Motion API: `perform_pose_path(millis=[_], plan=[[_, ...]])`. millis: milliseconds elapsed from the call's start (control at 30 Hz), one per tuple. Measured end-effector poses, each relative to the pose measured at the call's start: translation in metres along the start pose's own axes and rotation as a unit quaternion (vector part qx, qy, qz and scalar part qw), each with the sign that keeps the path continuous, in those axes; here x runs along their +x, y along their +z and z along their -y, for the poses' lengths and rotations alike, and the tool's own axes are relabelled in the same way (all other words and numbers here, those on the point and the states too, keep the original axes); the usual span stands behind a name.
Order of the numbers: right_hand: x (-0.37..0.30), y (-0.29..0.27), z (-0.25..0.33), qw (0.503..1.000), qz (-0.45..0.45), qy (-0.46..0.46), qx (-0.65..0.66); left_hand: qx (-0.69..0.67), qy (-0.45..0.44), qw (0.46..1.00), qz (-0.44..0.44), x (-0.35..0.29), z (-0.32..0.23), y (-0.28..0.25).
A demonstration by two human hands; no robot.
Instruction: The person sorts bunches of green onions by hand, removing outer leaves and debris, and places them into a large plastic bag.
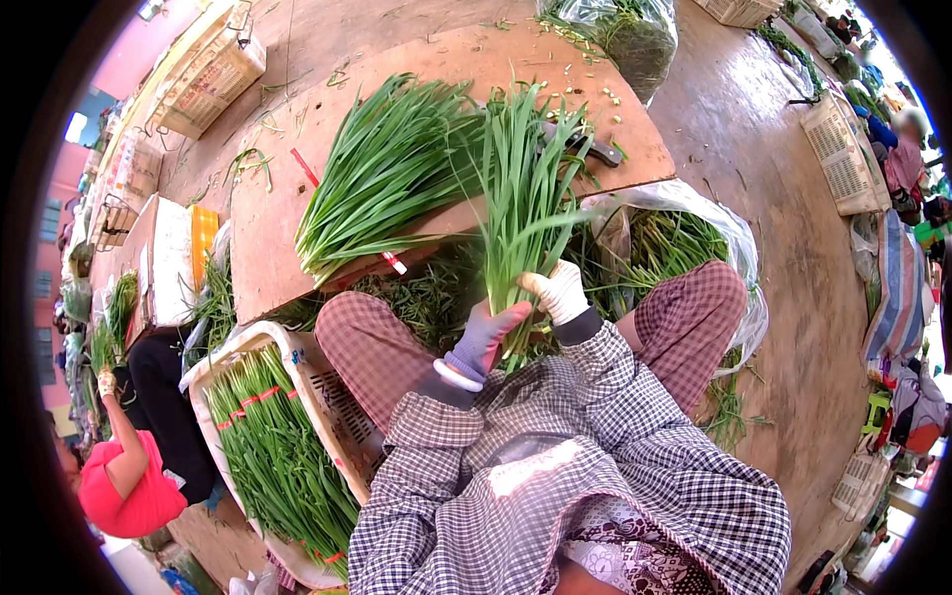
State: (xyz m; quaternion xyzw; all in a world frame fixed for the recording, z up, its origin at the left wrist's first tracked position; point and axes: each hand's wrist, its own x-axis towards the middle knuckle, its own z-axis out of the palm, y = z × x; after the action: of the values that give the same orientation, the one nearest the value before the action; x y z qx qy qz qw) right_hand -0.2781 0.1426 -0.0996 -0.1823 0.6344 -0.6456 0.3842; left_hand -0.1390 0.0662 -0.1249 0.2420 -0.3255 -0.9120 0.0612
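Observation:
My left hand (483,340), in a grey-purple glove with a white band at the wrist, grips a bunch of garlic chives (526,188) near its lower ends. Just to its right, my right hand (558,292), in a cream glove, is closed on the same bunch. The leaves stand up from my hands, over the near edge of a brown board (268,233). A large loose pile of garlic chives (392,169) lies on the board, with a red strip (303,167) beside it. Partly hidden behind the bunch is a knife (600,149) with a dark handle.
At my left stands a white crate (327,397) of chive bunches tied with red bands. A clear plastic bag (742,248) of greens lies by my right knee, and loose greens lie under the board. Further left is a person in a red shirt (134,486).

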Motion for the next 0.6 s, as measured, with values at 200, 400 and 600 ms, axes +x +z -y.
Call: perform_pose_path(millis=[200, 400, 600], plan=[[0.003, -0.006, -0.005, 0.999, 0.017, -0.015, -0.028, -0.001, -0.030, 0.999, 0.026, -0.005, -0.004, 0.015], [0.000, -0.009, 0.004, 0.999, 0.041, 0.017, -0.016, -0.050, -0.063, 0.997, 0.009, -0.018, -0.010, 0.028], [-0.003, -0.007, 0.015, 0.996, 0.055, 0.014, -0.064, -0.019, -0.059, 0.998, 0.009, -0.019, -0.009, 0.022]])
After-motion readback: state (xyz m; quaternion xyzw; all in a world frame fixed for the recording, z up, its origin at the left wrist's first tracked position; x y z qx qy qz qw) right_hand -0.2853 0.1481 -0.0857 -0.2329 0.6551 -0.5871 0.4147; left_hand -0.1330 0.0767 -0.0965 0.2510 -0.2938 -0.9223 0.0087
